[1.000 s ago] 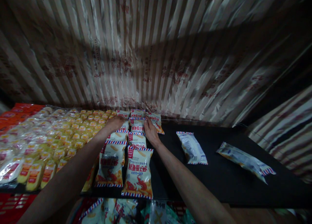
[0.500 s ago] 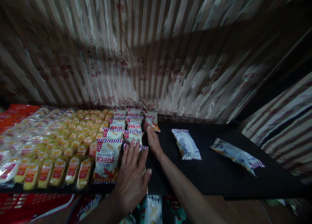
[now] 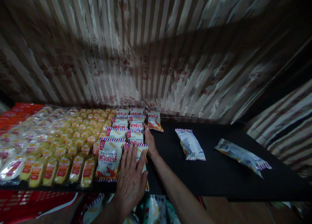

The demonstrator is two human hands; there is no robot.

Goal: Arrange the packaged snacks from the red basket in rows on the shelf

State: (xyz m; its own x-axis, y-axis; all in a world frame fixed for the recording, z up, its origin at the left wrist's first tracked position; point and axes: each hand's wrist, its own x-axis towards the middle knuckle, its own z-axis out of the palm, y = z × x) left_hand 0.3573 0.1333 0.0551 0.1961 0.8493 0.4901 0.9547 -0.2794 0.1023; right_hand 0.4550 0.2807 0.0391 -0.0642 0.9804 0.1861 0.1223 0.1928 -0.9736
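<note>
My left hand (image 3: pixel 130 178) lies flat with fingers stretched over a snack bag (image 3: pixel 141 148) with a red, white and blue striped edge, at the front of the shelf; the palm hides much of this bag. Beside it, another front snack bag (image 3: pixel 110 159) shows red lettering. My right hand (image 3: pixel 150 141) is stretched out along the right side of the bag rows, its fingers by a bag (image 3: pixel 136 122) farther back. A separate snack bag (image 3: pixel 154 120) lies just beyond those fingertips. Neither hand grips anything.
Rows of yellow wrapped cakes (image 3: pixel 60 170) fill the left of the black shelf (image 3: pixel 168 172). Two bags, one pale (image 3: pixel 190 144) and one crumpled (image 3: pixel 241 155), lie to the right. A red basket (image 3: pixel 31 204) and more packets (image 3: pixel 156 209) are below. Striped sheeting (image 3: pixel 156 55) hangs behind.
My right hand has drawn back slightly from the separate bag and now lies against the side of the rows. My left hand has settled flatter on the front bag. The view has shifted slightly.
</note>
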